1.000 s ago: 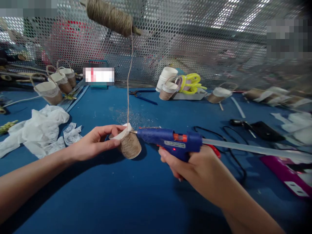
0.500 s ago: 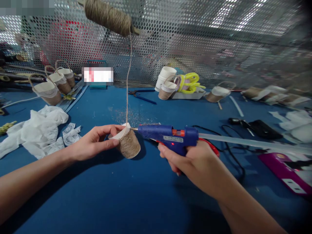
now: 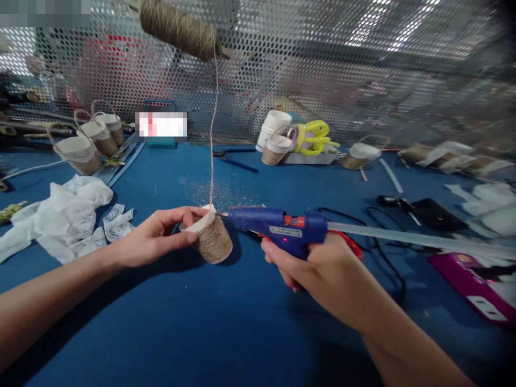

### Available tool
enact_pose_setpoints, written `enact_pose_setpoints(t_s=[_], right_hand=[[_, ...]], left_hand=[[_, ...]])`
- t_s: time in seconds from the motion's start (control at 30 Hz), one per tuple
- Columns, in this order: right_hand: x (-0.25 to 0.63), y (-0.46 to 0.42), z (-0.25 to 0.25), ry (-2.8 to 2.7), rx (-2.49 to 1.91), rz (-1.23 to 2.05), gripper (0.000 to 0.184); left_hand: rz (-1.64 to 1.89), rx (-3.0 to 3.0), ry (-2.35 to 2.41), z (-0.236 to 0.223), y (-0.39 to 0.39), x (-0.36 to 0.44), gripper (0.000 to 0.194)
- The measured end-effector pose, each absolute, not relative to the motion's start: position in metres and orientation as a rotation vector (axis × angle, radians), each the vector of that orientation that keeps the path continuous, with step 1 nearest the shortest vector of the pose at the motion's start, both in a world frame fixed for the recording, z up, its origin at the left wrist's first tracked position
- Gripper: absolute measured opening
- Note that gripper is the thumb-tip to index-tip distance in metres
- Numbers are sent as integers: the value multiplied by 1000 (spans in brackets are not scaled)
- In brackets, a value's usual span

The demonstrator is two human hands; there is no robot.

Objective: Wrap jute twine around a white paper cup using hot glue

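Tilted in the fingers of my left hand [image 3: 155, 236] is a paper cup [image 3: 213, 241], its side wrapped in brown twine and its white rim bare. My right hand [image 3: 306, 260] grips a blue glue gun [image 3: 278, 228], whose metal nozzle is at the cup's side just below the rim. A clear glue stick [image 3: 387, 234] sticks out of the gun's back end. From a spool [image 3: 179, 29] overhead, a strand of twine [image 3: 212, 134] hangs down to the cup's rim.
White lace [image 3: 72, 215] lies at left, near several twine-wrapped cups with handles [image 3: 78, 153]. Pliers [image 3: 237, 160] rest behind the cup. Further right are stacked white cups [image 3: 274, 129], yellow-handled scissors [image 3: 316, 137] and a purple power strip [image 3: 470, 287]. A perforated metal screen [image 3: 258, 80] stands behind.
Almost nothing differs. The hanging twine has shifted very slightly to the right, while both hands, the cup and the glue gun keep nearly the same positions.
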State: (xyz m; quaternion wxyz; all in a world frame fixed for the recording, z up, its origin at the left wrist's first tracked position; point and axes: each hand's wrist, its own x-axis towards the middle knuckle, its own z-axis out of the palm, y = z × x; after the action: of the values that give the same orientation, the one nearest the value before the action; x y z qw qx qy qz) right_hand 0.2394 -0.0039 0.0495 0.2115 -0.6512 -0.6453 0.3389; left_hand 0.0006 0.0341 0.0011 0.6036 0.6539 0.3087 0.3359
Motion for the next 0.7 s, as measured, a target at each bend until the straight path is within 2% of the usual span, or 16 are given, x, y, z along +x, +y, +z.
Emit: enact_pose_setpoints(t_s=[0.23, 0.7], right_hand=[[244, -6, 44, -1856, -1689, 864, 29], [247, -8, 40, -1918, -1614, 825, 41]], left_hand=[[775, 1511, 710, 1, 34, 0, 15], [763, 1506, 736, 0, 34, -1, 15]])
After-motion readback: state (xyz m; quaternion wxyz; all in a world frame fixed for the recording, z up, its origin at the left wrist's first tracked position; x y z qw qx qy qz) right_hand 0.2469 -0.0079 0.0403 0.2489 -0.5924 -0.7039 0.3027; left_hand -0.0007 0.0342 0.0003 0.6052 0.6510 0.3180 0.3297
